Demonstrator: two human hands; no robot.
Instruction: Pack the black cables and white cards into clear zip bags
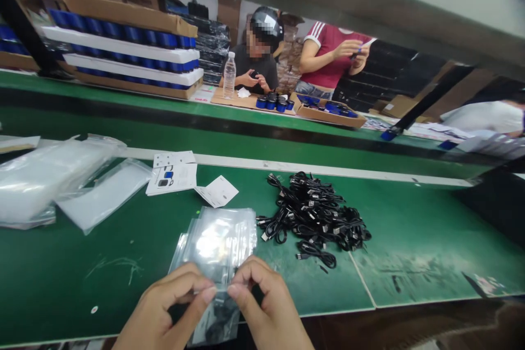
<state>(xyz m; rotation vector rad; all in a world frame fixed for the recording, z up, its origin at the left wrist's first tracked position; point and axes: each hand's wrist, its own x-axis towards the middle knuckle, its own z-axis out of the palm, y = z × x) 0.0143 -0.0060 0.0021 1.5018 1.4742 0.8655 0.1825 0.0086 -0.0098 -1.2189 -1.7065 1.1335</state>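
Note:
Between my two hands is a clear zip-lock bag (219, 321), its top edge pinched near the seal. My left hand (172, 303) is closed with thumb and forefinger on the bag's left side. On the right side, my right hand (264, 301) grips the same edge in a pinch. Something dark shows through the lower part of the bag; I cannot make out what it is. Just beyond my fingers lies a stack of flat clear bags (223, 235). A heap of coiled black USB cables (315, 210) rests to the right of that stack, one coil apart at its near side.
Printed leaflets (172, 175) and a folded white paper (219, 191) lie behind the bags. Large plastic packs (49, 175) cover the left side. Across the green bench (123, 279), two people sit or stand near blue round items, stacked trays (131, 54) and a bottle (229, 76).

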